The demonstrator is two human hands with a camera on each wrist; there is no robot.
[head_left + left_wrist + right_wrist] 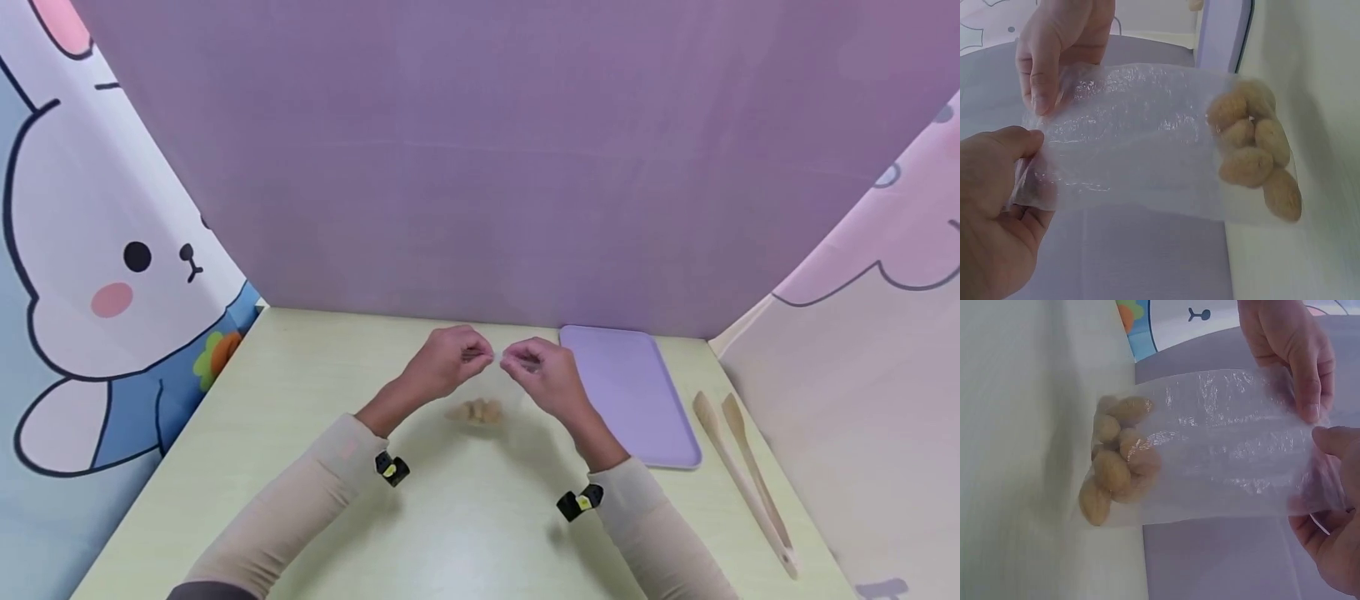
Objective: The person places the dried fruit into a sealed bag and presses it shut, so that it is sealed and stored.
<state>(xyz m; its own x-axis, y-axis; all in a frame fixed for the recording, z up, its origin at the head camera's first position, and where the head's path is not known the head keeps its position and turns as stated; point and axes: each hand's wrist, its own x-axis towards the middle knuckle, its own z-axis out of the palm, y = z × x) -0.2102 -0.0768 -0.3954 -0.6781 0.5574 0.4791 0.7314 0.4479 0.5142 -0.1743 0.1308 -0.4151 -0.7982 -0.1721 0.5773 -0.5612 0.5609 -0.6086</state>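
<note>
A clear plastic bag [1135,137] hangs upright between both hands over the pale table [450,533]. Several brown, oval, walnut-like pieces [1247,165] lie bunched at its bottom; the head view shows the bunch [480,411] below the hands. My left hand [450,362] pinches one side of the bag's top edge between thumb and fingers. On the other side of that edge, the thumb and fingers of my right hand [547,375] pinch the film. Both hands' fingertips are close together, and the bag's upper part is barely visible from the head.
A lilac tray [630,396] lies to the right of my right hand, near the back wall. Wooden tongs [750,483] rest along the table's right side. A purple panel [480,167] stands behind the table, with printed cloths at both sides.
</note>
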